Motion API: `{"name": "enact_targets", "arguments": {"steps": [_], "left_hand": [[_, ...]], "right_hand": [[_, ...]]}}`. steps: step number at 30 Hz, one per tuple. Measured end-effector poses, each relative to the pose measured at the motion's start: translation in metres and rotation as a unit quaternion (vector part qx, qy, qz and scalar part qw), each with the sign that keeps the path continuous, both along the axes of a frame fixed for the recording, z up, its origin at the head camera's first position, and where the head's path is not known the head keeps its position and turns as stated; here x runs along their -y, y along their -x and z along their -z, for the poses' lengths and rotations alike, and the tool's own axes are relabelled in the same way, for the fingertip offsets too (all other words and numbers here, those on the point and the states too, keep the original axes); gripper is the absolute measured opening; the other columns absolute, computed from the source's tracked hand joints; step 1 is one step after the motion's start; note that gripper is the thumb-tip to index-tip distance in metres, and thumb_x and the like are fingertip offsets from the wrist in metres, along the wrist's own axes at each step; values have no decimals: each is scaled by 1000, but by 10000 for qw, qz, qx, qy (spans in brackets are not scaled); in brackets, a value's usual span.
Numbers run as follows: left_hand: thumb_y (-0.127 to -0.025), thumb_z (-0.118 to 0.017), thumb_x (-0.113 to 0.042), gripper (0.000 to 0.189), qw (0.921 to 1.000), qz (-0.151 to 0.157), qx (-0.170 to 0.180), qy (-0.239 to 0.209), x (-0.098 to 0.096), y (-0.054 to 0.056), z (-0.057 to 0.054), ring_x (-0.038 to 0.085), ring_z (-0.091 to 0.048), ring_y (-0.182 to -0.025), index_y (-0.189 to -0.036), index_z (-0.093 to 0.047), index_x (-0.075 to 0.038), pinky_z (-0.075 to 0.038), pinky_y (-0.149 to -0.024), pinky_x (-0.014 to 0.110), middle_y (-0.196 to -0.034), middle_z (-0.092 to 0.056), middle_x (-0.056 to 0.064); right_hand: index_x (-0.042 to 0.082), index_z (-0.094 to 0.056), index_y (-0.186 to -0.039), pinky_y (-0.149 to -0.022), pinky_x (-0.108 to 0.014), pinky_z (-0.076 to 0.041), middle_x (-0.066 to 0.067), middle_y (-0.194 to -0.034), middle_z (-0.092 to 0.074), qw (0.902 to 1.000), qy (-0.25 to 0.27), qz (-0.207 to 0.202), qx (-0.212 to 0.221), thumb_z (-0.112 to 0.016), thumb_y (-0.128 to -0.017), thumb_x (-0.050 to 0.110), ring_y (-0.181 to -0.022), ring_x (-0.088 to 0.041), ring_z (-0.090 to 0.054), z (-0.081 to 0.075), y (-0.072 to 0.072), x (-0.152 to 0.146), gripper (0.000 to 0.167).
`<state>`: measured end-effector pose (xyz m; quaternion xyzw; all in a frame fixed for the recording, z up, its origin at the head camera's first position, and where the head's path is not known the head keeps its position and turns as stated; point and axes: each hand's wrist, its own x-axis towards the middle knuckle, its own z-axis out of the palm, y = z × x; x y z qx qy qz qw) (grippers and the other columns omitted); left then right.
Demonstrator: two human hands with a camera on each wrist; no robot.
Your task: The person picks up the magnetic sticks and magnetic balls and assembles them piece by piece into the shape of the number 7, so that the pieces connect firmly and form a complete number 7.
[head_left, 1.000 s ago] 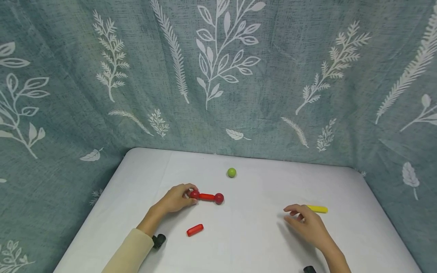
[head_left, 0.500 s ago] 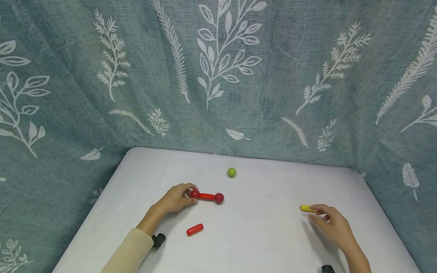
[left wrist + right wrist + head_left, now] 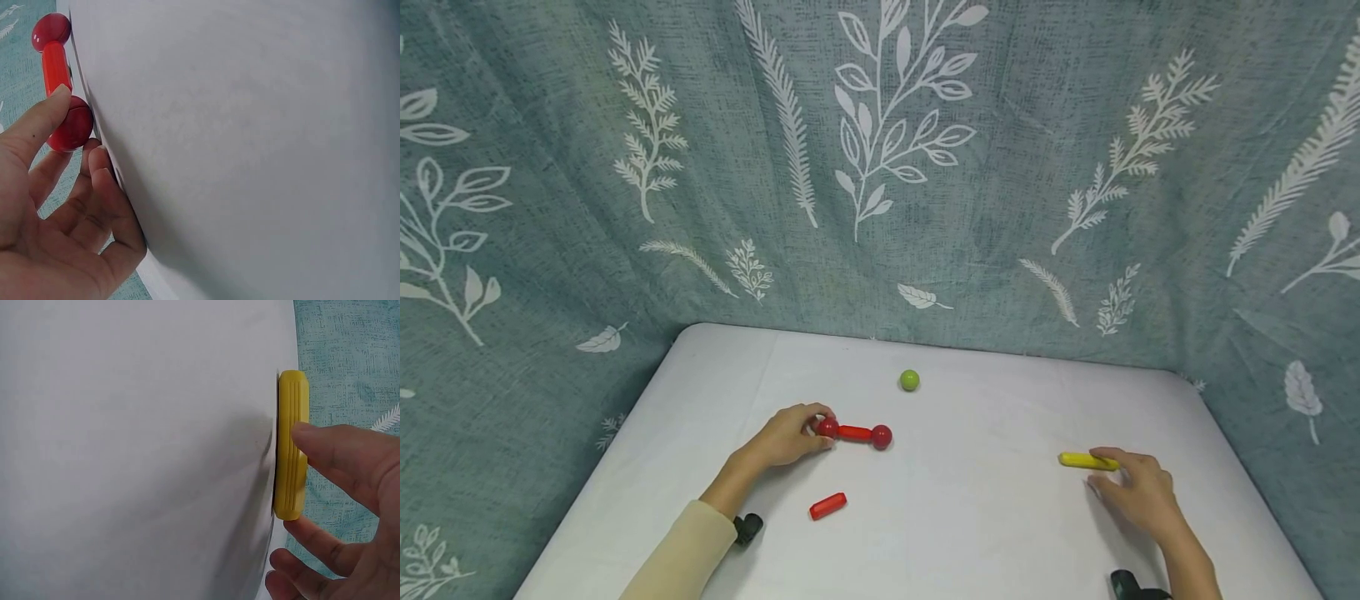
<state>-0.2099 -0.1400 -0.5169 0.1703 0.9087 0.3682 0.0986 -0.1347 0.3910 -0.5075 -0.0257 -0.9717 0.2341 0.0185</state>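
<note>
My left hand point(image 3: 788, 435) pinches the red ball point(image 3: 74, 125) at the left end of a dumbbell-like piece. A short red rod point(image 3: 854, 432) joins it to a second red ball point(image 3: 882, 437) at the right. Over at the right side, my right hand point(image 3: 1138, 492) is at the right end of a grooved yellow rod point(image 3: 1078, 460) lying on the table. Its index finger reaches over that end, while the thumb stands a little apart on the near side in the head view. In the right wrist view the thumb overlaps the rod point(image 3: 291, 475).
Another red rod point(image 3: 828, 506) lies nearer the person, right of the left forearm. A green ball point(image 3: 909, 380) sits toward the back of the white table point(image 3: 970, 517). Patterned blue-green cloth point(image 3: 880, 275) hangs behind and beside the table.
My right hand has moved right, from the yellow rod's left side to its right end, uncovering most of it. The left hand and the red dumbbell-like piece look unmoved.
</note>
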Motion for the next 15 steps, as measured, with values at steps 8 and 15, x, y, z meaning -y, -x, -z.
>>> {"name": "enact_targets", "arguments": {"steps": [8, 15], "left_hand": [[-87, -80, -18, 32, 10000, 27, -5, 14, 0, -1, -2, 15, -52, -74, -116, -67, -18, -44, -63, 31, -90, -59, 0], [-87, -80, -17, 32, 10000, 86, -5, -8, 0, -2, -3, 15, -51, -74, -117, -67, -17, -43, -62, 30, -90, -59, 0]], "right_hand": [[-1, -67, -118, -87, -75, -30, -34, -119, -61, 9994, -184, -110, -265, -77, -85, 9, -110, -57, -50, 4, 9, -1, 36], [1, -72, -109, -77, -65, -38, -32, -109, -65, 9983, -392, 73, -436, -79, -81, 6, -99, -52, -57, 9, 14, -2, 29]]}}
